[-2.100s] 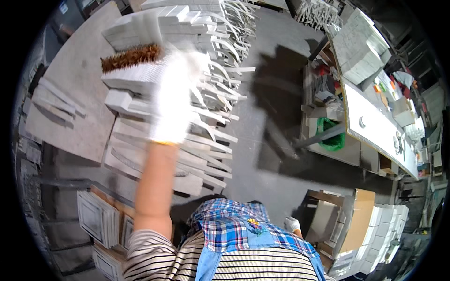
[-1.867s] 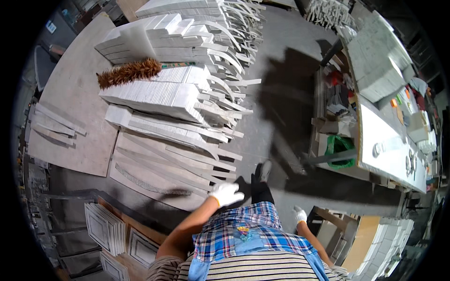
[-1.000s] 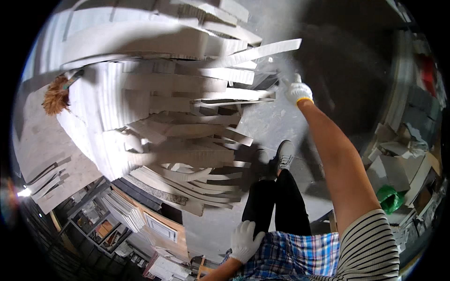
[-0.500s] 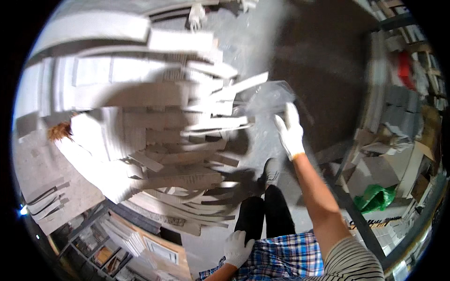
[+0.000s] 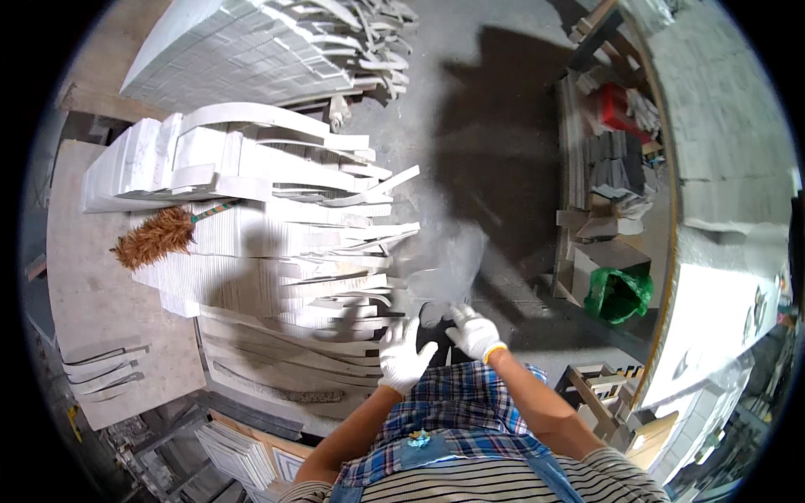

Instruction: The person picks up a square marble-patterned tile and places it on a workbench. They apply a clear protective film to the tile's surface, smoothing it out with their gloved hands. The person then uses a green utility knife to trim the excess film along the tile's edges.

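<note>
My right hand (image 5: 475,334), in a white glove, is raised in front of my chest. Its fingers pinch the lower edge of a clear plastic sheet (image 5: 444,267) that hangs over the grey floor. My left hand (image 5: 402,357), also gloved, is right beside it with fingers spread and nothing in it. Both hands are just right of the stacks of white curved stone pieces (image 5: 277,251). A brown feather duster (image 5: 156,237) lies on top of those stacks, out of reach of both hands.
A large block of small white tiles (image 5: 243,50) stands at the back. On the right, a shelf (image 5: 604,176) holds grey offcuts and a red box, with a green bag (image 5: 619,293) below it. White slabs (image 5: 721,168) curve along the right rim. Framed tiles (image 5: 239,448) lie at lower left.
My right hand has drawn back from the stacks toward my chest, bringing the clear sheet with it. My left hand has come up beside it. The view has tilted down.
</note>
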The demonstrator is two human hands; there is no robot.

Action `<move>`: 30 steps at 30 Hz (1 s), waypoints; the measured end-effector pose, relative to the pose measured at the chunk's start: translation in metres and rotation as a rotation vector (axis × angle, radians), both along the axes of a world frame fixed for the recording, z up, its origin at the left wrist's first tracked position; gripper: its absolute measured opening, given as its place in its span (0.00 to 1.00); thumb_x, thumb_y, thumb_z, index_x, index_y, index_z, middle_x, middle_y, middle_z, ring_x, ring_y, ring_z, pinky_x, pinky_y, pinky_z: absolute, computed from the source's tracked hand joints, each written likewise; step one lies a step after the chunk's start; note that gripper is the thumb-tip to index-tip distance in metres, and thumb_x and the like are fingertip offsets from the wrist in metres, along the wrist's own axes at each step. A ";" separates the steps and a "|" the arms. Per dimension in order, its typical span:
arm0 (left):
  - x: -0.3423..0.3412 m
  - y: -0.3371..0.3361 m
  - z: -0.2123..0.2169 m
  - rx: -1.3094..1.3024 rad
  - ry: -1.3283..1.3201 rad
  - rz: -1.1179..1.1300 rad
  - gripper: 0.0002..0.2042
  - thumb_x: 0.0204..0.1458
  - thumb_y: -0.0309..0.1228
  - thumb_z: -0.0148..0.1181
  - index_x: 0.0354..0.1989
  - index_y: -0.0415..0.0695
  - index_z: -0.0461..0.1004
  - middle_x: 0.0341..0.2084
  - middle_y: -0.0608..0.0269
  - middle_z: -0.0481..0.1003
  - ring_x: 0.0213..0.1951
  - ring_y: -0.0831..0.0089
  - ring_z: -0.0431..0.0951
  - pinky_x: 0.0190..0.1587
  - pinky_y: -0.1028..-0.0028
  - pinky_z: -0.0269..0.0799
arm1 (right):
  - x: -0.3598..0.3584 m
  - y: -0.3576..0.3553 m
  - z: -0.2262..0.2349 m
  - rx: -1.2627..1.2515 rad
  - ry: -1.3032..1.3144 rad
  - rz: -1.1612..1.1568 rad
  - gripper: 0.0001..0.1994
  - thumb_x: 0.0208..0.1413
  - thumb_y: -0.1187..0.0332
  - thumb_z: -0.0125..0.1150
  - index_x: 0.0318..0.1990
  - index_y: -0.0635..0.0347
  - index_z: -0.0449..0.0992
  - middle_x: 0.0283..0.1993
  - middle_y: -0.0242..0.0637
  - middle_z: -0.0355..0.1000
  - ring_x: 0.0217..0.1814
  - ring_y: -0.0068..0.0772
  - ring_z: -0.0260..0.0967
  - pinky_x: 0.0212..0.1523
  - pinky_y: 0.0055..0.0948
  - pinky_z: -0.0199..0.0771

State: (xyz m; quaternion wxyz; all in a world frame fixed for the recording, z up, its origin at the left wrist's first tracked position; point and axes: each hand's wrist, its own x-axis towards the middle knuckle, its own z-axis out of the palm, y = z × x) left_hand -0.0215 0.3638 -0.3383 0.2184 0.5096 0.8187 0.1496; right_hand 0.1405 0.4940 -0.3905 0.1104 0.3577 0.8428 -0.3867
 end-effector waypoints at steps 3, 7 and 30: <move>-0.005 0.013 0.070 -0.016 -0.045 -0.216 0.46 0.43 0.51 0.69 0.70 0.46 0.59 0.66 0.42 0.62 0.68 0.43 0.58 0.66 0.46 0.56 | 0.004 -0.036 0.066 0.031 0.181 -0.086 0.25 0.61 0.58 0.56 0.62 0.63 0.70 0.63 0.53 0.68 0.62 0.54 0.69 0.62 0.41 0.69; -0.001 0.026 0.140 0.039 -0.107 -0.467 0.53 0.37 0.56 0.71 0.72 0.45 0.55 0.70 0.44 0.56 0.73 0.45 0.49 0.72 0.43 0.40 | 0.030 -0.061 0.152 0.070 0.381 -0.191 0.18 0.61 0.65 0.57 0.57 0.60 0.75 0.57 0.51 0.73 0.56 0.53 0.73 0.57 0.40 0.74; 0.245 -0.024 0.261 -0.191 -0.287 -1.076 0.12 0.49 0.32 0.62 0.40 0.41 0.78 0.27 0.59 0.79 0.30 0.70 0.80 0.37 0.68 0.74 | 0.414 -0.265 0.374 0.184 2.175 -1.708 0.07 0.62 0.70 0.58 0.44 0.61 0.77 0.39 0.33 0.75 0.41 0.26 0.73 0.46 0.29 0.76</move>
